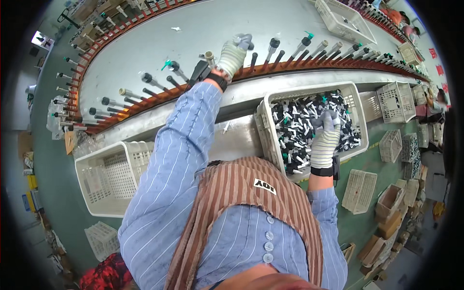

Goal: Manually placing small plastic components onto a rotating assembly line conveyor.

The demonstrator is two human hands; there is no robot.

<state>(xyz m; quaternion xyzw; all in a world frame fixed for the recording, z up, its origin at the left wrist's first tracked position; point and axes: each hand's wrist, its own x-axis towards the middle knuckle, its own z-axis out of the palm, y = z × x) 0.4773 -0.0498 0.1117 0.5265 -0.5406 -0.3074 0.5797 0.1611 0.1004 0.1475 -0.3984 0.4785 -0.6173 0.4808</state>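
My left hand (233,54), in a striped knit glove with grey fingertips, is over the row of upright pegs along the orange rail (261,70). Its fingers are curled together, and whatever they hold is hidden. A beige-topped peg (209,59) stands right beside that wrist. My right hand (326,137), gloved alike, reaches into a white plastic crate (265,126) heaped with small black and white plastic parts (295,137), some of them green. Its fingers are bent down onto the heap; I cannot make out what is between them.
A white crate (100,186) stands at lower left, another (345,21) on the grey table (145,46). The peg row curves around the table's edge, several pegs bearing dark, beige or green-tipped parts. More crates (360,191) sit on the green floor at right; people work far right.
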